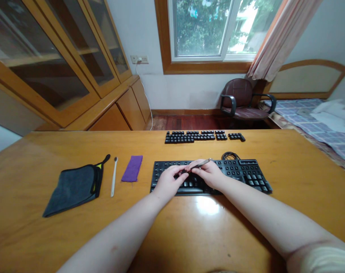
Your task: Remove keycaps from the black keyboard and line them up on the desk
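Observation:
A black keyboard (230, 168) lies across the middle of the desk, with many of its keycaps off in the upper rows. Over its centre, my right hand (209, 175) is closed around a slim greyish tool (202, 163), which looks like a pair of tweezers and slants up to the right. My left hand (171, 180) is closed right beside it, thumb and fingers together at the tool's lower end. Whatever sits between the left fingertips is hidden. Keycaps remain on the number pad and in the lower rows under my hands.
Loose black keycaps (179, 137) stand in rows along the desk's far edge. To the left lie a purple cloth (132, 168), a white toothbrush (113, 178) and a folded dark grey cloth (75, 186). A coiled cable (230, 155) rests behind the keyboard.

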A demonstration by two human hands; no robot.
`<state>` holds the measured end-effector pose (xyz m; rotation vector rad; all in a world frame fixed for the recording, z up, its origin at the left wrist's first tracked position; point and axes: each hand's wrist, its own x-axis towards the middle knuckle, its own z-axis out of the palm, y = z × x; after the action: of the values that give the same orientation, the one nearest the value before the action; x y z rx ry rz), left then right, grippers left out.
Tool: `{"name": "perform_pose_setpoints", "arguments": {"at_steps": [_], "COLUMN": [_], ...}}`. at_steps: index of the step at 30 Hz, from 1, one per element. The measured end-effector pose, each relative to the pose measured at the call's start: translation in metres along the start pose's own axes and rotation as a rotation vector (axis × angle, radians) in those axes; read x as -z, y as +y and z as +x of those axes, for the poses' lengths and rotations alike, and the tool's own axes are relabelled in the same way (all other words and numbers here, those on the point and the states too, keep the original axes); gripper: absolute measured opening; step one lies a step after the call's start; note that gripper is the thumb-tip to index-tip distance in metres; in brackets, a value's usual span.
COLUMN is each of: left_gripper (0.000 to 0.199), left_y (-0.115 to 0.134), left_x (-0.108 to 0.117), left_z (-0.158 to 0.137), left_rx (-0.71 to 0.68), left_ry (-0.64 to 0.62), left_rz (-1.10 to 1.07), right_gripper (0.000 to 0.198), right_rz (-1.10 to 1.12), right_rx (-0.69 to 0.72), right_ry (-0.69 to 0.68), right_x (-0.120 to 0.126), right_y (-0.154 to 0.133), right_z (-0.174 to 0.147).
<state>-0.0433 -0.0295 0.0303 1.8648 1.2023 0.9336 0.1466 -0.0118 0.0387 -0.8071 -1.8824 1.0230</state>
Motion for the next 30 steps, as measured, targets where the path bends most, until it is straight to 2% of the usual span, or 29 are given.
{"name": "perform_pose_setpoints", "arguments": {"at_steps": [5,12,20,25,30], "left_gripper": [0.027,0.019,0.018,0.018,0.019], "left_y": [0.002,0.006,0.005,0.004,0.001], "left_x": [0.004,0.002,0.005,0.005,0.002], "left_z": [0.002,0.004,0.005,0.007,0.007], "left_rx": [-0.044,0.110,0.189,0.211,0.219], "left_ry": [-0.043,-0.044,-0.073,-0.064,-0.039], "left_rz": [-0.035,-0.171,-0.436,-0.463,-0.422], "right_gripper": [0.020,0.020,0.018,0.017,0.018], "right_rz": [-0.083,-0.095,-0.092,-0.080,-0.124], "right_rx": [0.033,0.086,0.166,0.235,0.212], "right_ry": [-0.017,-0.029,-0.083,-0.117,-0.094], "right_x": [0.004,0.005,0.006,0.006,0.007], "right_y": [-0.001,-0.002,-0.005,-0.009,-0.012], "right_z": [0.000,-0.001,-0.001,-0.001,-0.001]}}
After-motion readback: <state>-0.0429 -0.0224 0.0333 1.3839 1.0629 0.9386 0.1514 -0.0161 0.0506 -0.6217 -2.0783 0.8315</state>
